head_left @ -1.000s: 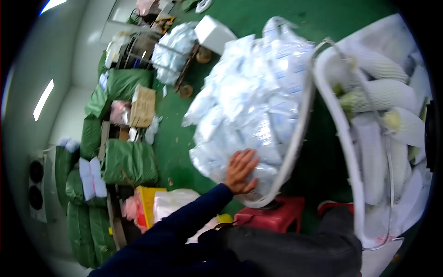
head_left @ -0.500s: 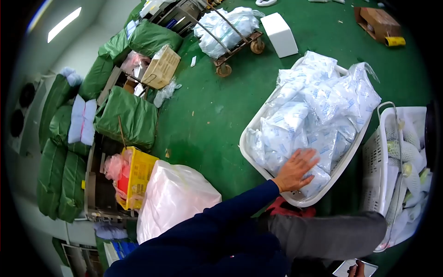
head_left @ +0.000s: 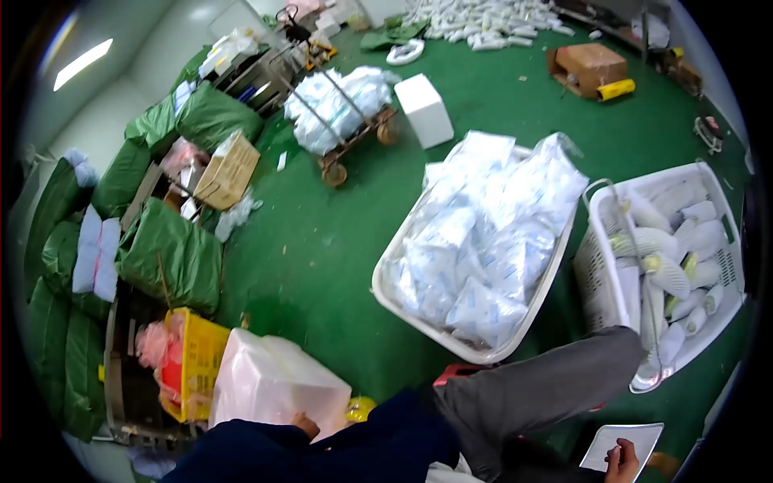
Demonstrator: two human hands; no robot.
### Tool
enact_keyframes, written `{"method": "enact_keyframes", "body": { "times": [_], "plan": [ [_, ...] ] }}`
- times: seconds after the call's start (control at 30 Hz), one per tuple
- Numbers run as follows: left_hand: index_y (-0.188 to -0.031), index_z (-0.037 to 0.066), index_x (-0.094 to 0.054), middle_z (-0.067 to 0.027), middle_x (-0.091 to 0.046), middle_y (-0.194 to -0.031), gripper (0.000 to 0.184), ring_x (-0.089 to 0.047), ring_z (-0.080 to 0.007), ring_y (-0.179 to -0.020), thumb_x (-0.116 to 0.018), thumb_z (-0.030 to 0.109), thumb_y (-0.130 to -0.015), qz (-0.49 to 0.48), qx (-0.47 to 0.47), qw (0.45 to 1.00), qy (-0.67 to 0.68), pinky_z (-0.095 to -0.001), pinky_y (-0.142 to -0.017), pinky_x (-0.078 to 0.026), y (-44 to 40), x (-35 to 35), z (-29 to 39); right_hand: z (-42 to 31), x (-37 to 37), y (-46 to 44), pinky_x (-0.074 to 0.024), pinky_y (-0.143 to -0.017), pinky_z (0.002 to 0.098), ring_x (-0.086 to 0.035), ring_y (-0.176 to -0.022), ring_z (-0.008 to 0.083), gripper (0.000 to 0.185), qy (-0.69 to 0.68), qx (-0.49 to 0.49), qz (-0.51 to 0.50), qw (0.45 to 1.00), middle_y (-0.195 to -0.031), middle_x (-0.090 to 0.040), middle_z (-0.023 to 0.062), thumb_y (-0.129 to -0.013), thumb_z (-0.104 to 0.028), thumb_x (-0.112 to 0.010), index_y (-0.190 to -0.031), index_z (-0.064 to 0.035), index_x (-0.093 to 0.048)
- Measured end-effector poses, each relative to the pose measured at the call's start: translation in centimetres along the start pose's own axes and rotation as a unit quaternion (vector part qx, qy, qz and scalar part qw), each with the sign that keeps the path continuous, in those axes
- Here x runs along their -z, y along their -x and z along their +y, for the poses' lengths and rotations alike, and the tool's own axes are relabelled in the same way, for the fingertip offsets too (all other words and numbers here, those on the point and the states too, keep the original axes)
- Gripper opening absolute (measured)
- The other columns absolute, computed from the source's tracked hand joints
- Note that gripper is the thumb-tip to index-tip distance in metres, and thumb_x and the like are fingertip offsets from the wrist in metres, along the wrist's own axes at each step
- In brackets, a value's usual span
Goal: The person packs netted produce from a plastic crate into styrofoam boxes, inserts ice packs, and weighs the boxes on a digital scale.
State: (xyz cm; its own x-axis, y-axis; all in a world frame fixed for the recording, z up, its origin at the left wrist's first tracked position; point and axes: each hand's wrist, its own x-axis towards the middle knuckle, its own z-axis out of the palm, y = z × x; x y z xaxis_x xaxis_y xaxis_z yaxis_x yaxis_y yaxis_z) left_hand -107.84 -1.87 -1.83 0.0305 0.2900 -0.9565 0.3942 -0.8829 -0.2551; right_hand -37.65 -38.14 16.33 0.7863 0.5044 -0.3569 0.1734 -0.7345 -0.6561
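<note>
My left hand (head_left: 306, 425) is low in the view, at the edge of a large white foam box (head_left: 274, 374) wrapped in pinkish clear plastic. Only a small part of it shows past the dark blue sleeve, and its fingers are hard to make out. At the bottom right, my right hand (head_left: 622, 461) is closed, with fingers curled over a flat white panel (head_left: 648, 439); what it holds, if anything, is unclear. In front of my grey trouser leg stands a white plastic basket (head_left: 377, 282), heaped with clear plastic bags of blue-printed white ice packs (head_left: 475, 241).
On the right, another white basket (head_left: 605, 278) holds net-wrapped, pale green-tipped vegetables (head_left: 668, 274). A cart (head_left: 354, 145) with bagged goods and a white foam block (head_left: 424, 111) stand farther off. Green-wrapped bales (head_left: 173, 258) and a yellow crate (head_left: 205, 354) line the left.
My left hand has left the ice packs and drawn back to the plastic-wrapped box. The view has shifted, showing more floor at the back and right. My right hand stays low by the panel.
</note>
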Motion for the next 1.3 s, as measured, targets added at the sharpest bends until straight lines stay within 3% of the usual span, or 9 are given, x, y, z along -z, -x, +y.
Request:
{"method": "enact_keyframes", "body": {
  "times": [0.17, 0.3, 0.43, 0.57, 0.7, 0.97, 1.1, 1.17, 1.3],
  "plan": [
    [-0.097, 0.008, -0.074, -0.0188, -0.073, -0.101, 0.029, -0.072, -0.0349, -0.084, -0.051, 0.025, -0.092, 0.341, 0.398, 0.808, 0.269, -0.0484, -0.071, -0.057, -5.0, 13.7, -15.0, 1.9, 0.0, -0.1, -0.0518, -0.074, 0.0334, -0.065, -0.079, 0.0204, 0.029, 0.046, 0.011, -0.010, 0.999, -0.087, -0.069, 0.0131, -0.102, -0.021, -0.057, -0.121, -0.0010, -0.064],
    [-0.084, 0.003, -0.073, -0.0200, -0.072, -0.090, 0.029, -0.070, -0.0383, -0.083, -0.057, 0.027, -0.089, 0.548, 0.448, 0.636, 0.307, -0.0504, -0.076, -0.056, 0.6, 32.1, -26.7, 1.4, 0.2, 0.3, -0.0515, -0.074, 0.0343, -0.064, -0.078, 0.0225, 0.028, 0.029, 0.046, 0.011, 0.998, -0.087, -0.069, 0.0150, -0.101, -0.020, -0.056, -0.121, -0.0009, -0.064],
    [-0.084, -0.001, -0.066, -0.0265, -0.066, -0.085, 0.034, -0.063, -0.0445, -0.084, -0.050, 0.027, -0.094, 0.823, 0.212, 0.430, 0.304, -0.0528, -0.072, -0.047, 13.9, 42.3, -35.2, 1.7, 0.3, 1.0, -0.0514, -0.074, 0.0342, -0.064, -0.079, 0.0220, 0.029, 0.039, 0.041, -0.009, 0.998, -0.087, -0.068, 0.0144, -0.102, -0.021, -0.055, -0.121, -0.0009, -0.064],
    [-0.099, 0.002, -0.066, -0.0173, -0.067, -0.075, 0.023, -0.067, -0.0338, -0.078, -0.056, 0.022, -0.091, 0.682, 0.012, 0.461, 0.568, -0.0447, -0.072, -0.052, 20.2, 50.6, -35.0, 0.5, 0.3, 2.2, -0.0512, -0.074, 0.0338, -0.064, -0.081, 0.0214, 0.030, 0.011, 0.025, 0.008, 1.000, -0.089, -0.068, 0.0139, -0.102, -0.022, -0.054, -0.120, 0.0001, -0.063],
    [-0.134, 0.003, -0.051, -0.0173, -0.064, -0.117, 0.057, -0.066, -0.0309, -0.094, -0.070, 0.016, -0.082, 0.833, 0.077, 0.440, 0.325, -0.0410, -0.083, -0.053, 15.1, 50.9, -27.5, 0.9, 0.2, 3.5, -0.0515, -0.075, 0.0338, -0.065, -0.083, 0.0211, 0.034, -0.049, 0.031, 0.050, 0.997, -0.093, -0.067, 0.0144, -0.103, -0.024, -0.053, -0.124, 0.0015, -0.061],
    [-0.113, 0.002, -0.065, -0.0238, -0.067, -0.105, 0.040, -0.062, -0.0424, -0.101, -0.054, 0.036, -0.094, 0.608, 0.164, 0.669, 0.395, -0.0521, -0.090, -0.047, -4.8, 26.3, -7.1, 2.6, -0.3, 3.5, -0.0526, -0.076, 0.0319, -0.067, -0.085, 0.0201, 0.035, -0.045, 0.024, 0.034, 0.998, -0.095, -0.068, 0.0129, -0.104, -0.026, -0.054, -0.125, 0.0012, -0.061],
    [-0.094, 0.004, -0.073, -0.0246, -0.071, -0.100, 0.049, -0.068, -0.0409, -0.097, -0.049, 0.047, -0.094, 0.396, 0.300, 0.664, 0.559, -0.0496, -0.089, -0.050, -12.4, 16.4, -6.9, 1.7, -0.2, 2.3, -0.0524, -0.076, 0.0320, -0.067, -0.083, 0.0200, 0.035, -0.019, 0.027, 0.015, 0.999, -0.092, -0.069, 0.0125, -0.103, -0.026, -0.055, -0.123, 0.0019, -0.062],
    [-0.092, 0.006, -0.074, -0.0217, -0.072, -0.096, 0.049, -0.069, -0.0398, -0.092, -0.048, 0.047, -0.092, 0.502, 0.329, 0.552, 0.578, -0.0509, -0.083, -0.052, -8.2, 17.0, -9.4, 1.3, -0.3, 1.5, -0.0522, -0.076, 0.0322, -0.067, -0.082, 0.0201, 0.035, -0.006, 0.025, 0.002, 1.000, -0.090, -0.070, 0.0126, -0.103, -0.026, -0.055, -0.122, 0.0022, -0.063],
    [-0.081, 0.009, -0.075, -0.0191, -0.070, -0.079, 0.036, -0.068, -0.0395, -0.077, -0.052, 0.036, -0.089, 0.561, 0.417, 0.568, 0.435, -0.0523, -0.072, -0.052, -2.3, 20.0, -17.7, 2.0, -0.6, 0.4, -0.0522, -0.076, 0.0341, -0.068, -0.080, 0.0203, 0.038, 0.015, 0.021, -0.002, 1.000, -0.089, -0.070, 0.0138, -0.102, -0.029, -0.056, -0.121, 0.0029, -0.064]
  ]
}}
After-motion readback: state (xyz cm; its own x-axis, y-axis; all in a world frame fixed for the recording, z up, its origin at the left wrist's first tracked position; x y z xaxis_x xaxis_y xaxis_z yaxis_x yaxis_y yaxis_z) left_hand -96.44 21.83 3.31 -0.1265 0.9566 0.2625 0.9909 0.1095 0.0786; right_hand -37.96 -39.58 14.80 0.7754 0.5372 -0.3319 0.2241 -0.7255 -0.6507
